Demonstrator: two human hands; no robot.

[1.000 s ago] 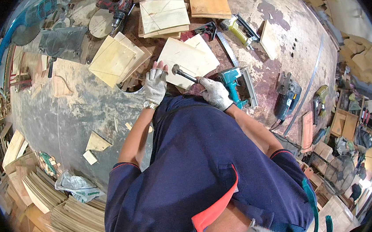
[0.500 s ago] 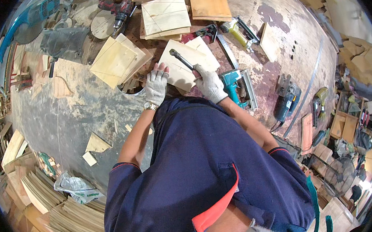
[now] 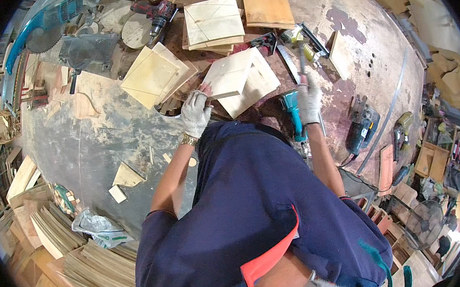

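In my gloved left hand (image 3: 195,112), the fingers are closed on the left corner of a pale wooden board (image 3: 229,72). That board is tilted up, its near edge showing, over another pale board (image 3: 251,91) on the bench. My gloved right hand (image 3: 309,101) is raised to the right of the boards, wrapped round the handle of what looks like a slim hammer (image 3: 302,60). Motion blurs the tool, which points away from me. Just left of my right wrist lies a teal nail gun (image 3: 290,105), partly hidden by that hand and forearm.
Stacks of boards (image 3: 214,22) and a drill (image 3: 159,18) lie at the far side of the workbench (image 3: 67,163). A yellow nail gun (image 3: 309,46) rests beyond my right hand; a dark power tool (image 3: 360,124) sits to its right. A mitre saw (image 3: 40,37) stands far left.
My right hand has swung right with the hammer, away from the boards. The upper board, flat before, is now tilted up with my left hand at its corner. The view has shifted slightly.
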